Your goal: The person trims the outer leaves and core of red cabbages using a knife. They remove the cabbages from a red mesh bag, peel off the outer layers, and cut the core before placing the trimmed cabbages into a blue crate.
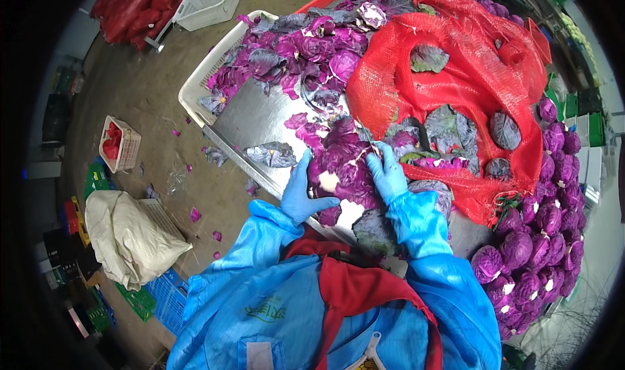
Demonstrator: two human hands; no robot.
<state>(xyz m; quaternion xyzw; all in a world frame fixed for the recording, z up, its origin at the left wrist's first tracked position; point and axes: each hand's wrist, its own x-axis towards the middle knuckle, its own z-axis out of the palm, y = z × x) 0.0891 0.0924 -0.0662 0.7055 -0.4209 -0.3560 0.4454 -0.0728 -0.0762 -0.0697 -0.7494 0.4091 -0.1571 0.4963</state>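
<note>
A red cabbage [342, 167] with a pale cut stem lies in front of me on a metal table [244, 121], among loose purple leaves. My left hand [303, 194], in a blue glove, rests against its left side with the thumb spread. Also gloved in blue, my right hand [387, 170] is at its right upper side, fingers curled around a thin object that looks like a knife, mostly hidden. A dark outer leaf [271, 154] lies left of the cabbage, and another [375, 231] is below my right hand.
A red mesh sack [439, 92] with leaves on it covers the table's right part. Trimmed leaves heap over a white plastic crate [188, 94] at upper left. Many red cabbages [532, 253] are piled at the right. A smaller crate [128, 150] and a pale woven sack [129, 236] stand left.
</note>
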